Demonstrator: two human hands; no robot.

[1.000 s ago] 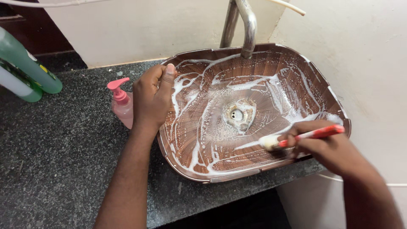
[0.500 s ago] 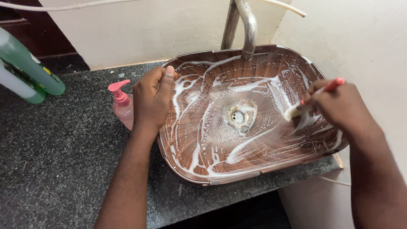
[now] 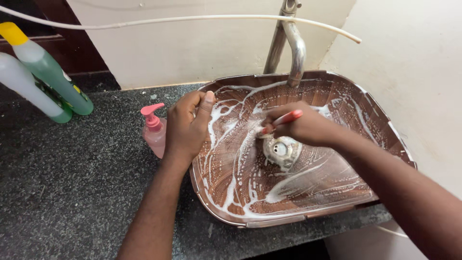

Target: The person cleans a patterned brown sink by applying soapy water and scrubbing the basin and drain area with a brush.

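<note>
Brown wood-grain countertop basin (image 3: 337, 192), streaked all over with white soapy foam, is what I'm scrubbing right now. My right hand (image 3: 308, 127) is closed tight around a small red-and-white handled brush (image 3: 281, 120), and its head sits in the foam just at 10 o'clock of the round metal drain (image 3: 281, 150) in the middle of the bowl. My left hand (image 3: 190, 127) is curled shut over the basin's rim at 9 o'clock, thumb up, steadying it. I'd say I'm mid-scrub, working the centre; the foam trails at 6 o'clock and along the 3 o'clock wall look like they'd want short strokes next, keeping the bristles flat. Pale pink pump soap bottle (image 3: 155, 130) stands just beside my left hand on the speckled black granite counter (image 3: 72, 183), and the curved steel tap (image 3: 293, 38) hangs over at 12.
</note>
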